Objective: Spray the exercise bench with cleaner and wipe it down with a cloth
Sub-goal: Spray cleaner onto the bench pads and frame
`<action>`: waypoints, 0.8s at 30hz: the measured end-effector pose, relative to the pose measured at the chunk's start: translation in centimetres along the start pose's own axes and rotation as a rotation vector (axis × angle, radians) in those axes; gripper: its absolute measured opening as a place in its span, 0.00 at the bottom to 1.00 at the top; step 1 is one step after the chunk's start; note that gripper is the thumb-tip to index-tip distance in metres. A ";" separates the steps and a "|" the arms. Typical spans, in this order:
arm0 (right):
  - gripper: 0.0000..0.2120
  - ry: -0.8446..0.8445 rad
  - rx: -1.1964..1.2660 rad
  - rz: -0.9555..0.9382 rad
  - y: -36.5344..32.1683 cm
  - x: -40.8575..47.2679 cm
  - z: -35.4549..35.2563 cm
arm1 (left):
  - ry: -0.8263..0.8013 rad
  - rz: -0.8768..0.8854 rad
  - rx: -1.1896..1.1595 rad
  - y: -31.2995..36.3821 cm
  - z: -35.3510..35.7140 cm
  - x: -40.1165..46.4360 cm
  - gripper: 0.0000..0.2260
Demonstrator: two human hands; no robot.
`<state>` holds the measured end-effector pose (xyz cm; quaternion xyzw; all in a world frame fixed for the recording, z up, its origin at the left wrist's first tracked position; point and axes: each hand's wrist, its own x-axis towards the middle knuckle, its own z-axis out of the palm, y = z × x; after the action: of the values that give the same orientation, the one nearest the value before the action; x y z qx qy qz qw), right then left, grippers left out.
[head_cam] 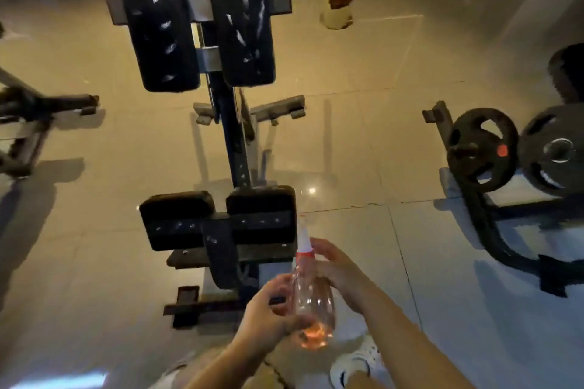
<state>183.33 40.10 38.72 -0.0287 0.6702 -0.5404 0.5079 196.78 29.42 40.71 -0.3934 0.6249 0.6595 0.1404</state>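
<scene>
Both the left hand (268, 309) and right hand (339, 271) grip the spray bottle (311, 297) just beside the exercise bench's (218, 221) near edge, open floor (363, 142) rightward.

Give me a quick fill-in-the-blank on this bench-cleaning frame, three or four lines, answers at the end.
1. Both hands hold a clear spray bottle with a little ____ liquid at its bottom.
2. The left hand grips the bottle's lower body; the right hand is at its ____.
3. The far pads of the bench are black with ____ scuff marks.
4. Weight plates stand on the person's ____ side.

Answers: orange; neck; white; right
</scene>
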 end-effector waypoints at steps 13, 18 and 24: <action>0.27 -0.197 -0.162 -0.054 -6.0 1.0 -12.1 | 0.262 -0.009 -0.216 6.9 13.3 1.7 0.34; 0.20 -0.136 -0.180 -0.080 -11.9 3.8 -18.2 | 0.235 0.069 -0.229 12.1 15.9 8.2 0.39; 0.22 -0.170 -0.306 -0.169 -23.8 10.9 -22.0 | 0.312 0.187 -0.347 22.1 16.0 17.0 0.39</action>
<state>150.28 39.15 47.41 -0.2075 0.6945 -0.4685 0.5051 165.26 35.19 43.29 -0.4493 0.5503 0.6982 -0.0889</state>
